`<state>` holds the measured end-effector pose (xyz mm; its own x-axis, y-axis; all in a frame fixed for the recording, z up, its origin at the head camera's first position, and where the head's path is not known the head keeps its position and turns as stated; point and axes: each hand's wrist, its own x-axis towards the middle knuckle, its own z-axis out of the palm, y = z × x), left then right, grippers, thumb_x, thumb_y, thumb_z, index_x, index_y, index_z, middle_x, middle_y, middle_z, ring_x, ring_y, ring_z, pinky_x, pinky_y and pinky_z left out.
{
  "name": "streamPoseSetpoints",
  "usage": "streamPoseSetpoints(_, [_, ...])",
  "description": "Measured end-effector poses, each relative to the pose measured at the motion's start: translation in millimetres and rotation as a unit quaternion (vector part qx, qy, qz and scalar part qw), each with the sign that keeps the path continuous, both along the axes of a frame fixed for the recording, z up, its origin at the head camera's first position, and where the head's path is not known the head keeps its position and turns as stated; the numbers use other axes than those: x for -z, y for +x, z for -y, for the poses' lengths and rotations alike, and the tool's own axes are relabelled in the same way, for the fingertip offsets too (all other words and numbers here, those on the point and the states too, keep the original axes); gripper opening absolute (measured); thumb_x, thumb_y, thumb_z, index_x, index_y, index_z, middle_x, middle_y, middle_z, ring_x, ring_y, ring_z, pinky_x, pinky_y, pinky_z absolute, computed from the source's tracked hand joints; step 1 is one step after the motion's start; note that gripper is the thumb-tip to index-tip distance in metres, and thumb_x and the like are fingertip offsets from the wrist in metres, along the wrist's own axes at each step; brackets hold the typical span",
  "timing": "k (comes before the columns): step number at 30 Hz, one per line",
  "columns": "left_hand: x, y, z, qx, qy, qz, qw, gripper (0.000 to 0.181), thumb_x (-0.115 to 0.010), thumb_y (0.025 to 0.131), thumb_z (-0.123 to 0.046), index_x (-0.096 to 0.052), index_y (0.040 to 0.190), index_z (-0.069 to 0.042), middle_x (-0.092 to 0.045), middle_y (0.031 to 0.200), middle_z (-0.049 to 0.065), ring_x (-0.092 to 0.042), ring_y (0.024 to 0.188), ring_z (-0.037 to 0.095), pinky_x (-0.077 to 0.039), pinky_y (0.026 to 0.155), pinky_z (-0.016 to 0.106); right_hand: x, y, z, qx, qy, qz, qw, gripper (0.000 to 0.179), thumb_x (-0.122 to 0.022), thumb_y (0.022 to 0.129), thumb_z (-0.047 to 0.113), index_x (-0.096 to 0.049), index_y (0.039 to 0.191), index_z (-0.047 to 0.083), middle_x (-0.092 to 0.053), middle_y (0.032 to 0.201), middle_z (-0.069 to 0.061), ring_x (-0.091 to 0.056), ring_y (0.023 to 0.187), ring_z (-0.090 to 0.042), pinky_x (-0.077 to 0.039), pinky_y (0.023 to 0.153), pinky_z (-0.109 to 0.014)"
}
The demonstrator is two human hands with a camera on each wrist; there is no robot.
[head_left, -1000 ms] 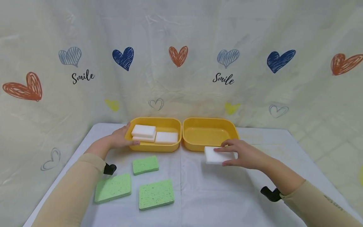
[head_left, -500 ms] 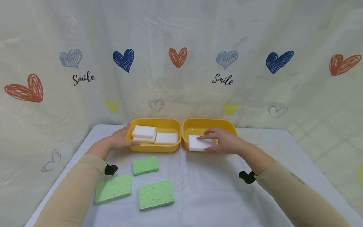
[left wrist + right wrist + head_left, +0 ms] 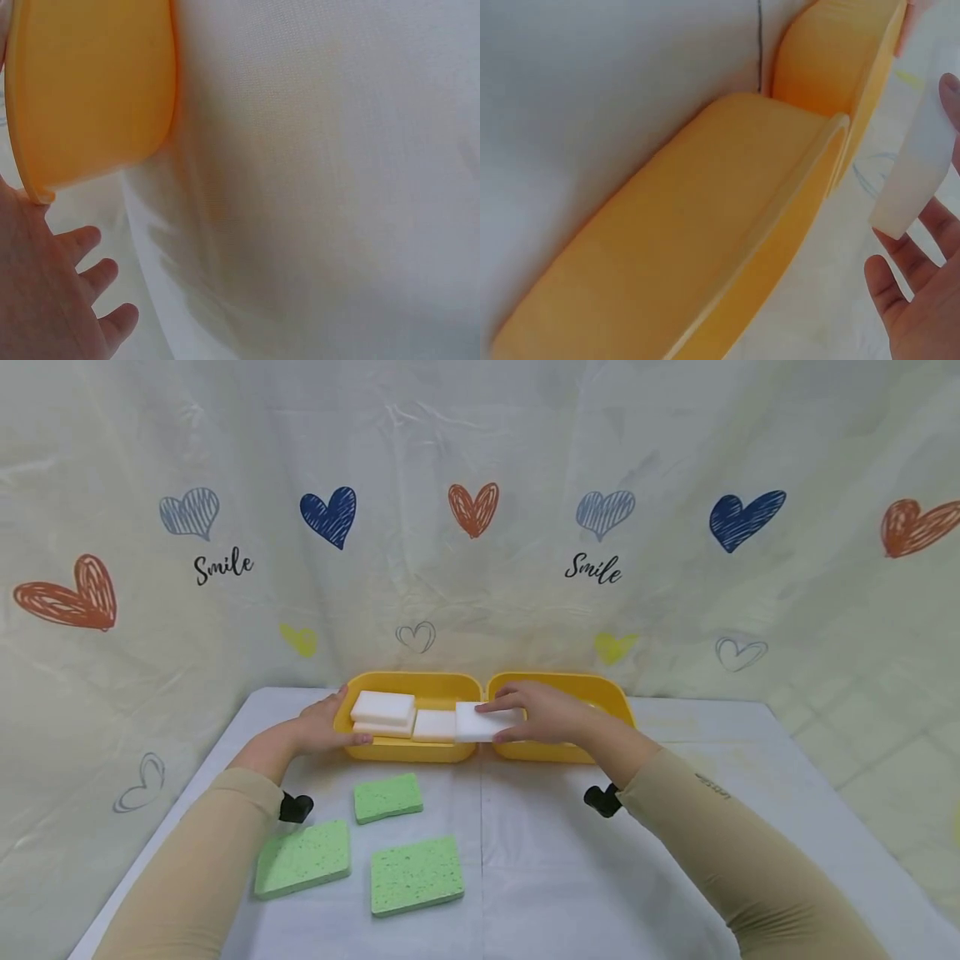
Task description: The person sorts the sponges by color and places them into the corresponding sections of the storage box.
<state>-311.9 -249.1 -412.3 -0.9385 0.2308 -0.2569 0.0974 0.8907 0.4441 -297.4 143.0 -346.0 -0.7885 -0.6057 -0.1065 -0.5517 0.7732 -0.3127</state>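
My right hand (image 3: 551,714) pinches a white block sponge (image 3: 480,723) between thumb and fingers, above where the two yellow tubs meet. The right wrist view shows this white sponge (image 3: 915,161) raised over the rims. My left hand (image 3: 318,728) holds the left end of the left yellow tub (image 3: 442,750), thumb at its front rim. In the left wrist view, the tub's rim lies against the left hand (image 3: 45,277). Inside that tub sit a stack of two white sponges (image 3: 382,708) and another white sponge (image 3: 433,725), partly hidden by the held one.
The right yellow tub (image 3: 611,702) stands beside the left one, its inside partly covered by my right hand. Three green speckled sponges lie in front: a small one (image 3: 388,797), a left one (image 3: 303,860) and a middle one (image 3: 417,875). A heart-printed curtain hangs behind the table.
My right hand has carried the white sponge up and left, from in front of the right tub, across it, to the left tub's edge. The left hand has stayed at the left tub.
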Motion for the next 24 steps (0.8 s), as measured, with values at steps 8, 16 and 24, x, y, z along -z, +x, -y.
streamPoseSetpoints(8, [-0.2,-0.7,0.1,0.002,0.001,-0.006,1.0000,0.131,-0.063,0.077,-0.077,0.007,0.157,-0.001,-0.007,0.161,0.030,-0.010,0.146,0.049,-0.014,0.115,0.066,-2.0,-24.5,40.4,-0.022,0.008,-0.020,0.9995,0.053,-0.074,0.087,0.047,-0.061,0.137,0.035,-0.054,0.135,-0.003,-0.050,0.120,-0.025,-0.041,0.107,-0.043])
streamPoseSetpoints(16, [1.7,-2.5,0.5,-0.003,0.000,-0.002,1.0000,0.129,-0.065,0.079,-0.074,0.007,0.157,-0.002,-0.007,0.161,0.029,-0.010,0.146,0.049,-0.014,0.114,0.066,9.8,-43.2,63.9,-0.019,0.018,-0.013,0.9996,0.053,-0.074,0.087,0.047,-0.060,0.138,0.036,-0.052,0.139,-0.006,-0.047,0.125,-0.026,-0.038,0.110,-0.044])
streamPoseSetpoints(24, [0.1,-2.1,0.8,-0.005,0.001,-0.001,1.0000,0.127,-0.065,0.080,-0.071,0.008,0.157,-0.002,-0.006,0.161,0.029,-0.010,0.146,0.049,-0.013,0.114,0.067,27.1,-54.6,81.3,0.010,0.058,-0.023,0.9980,0.054,-0.073,0.087,0.049,-0.059,0.138,0.038,-0.053,0.141,-0.003,-0.047,0.128,-0.027,-0.035,0.112,-0.048])
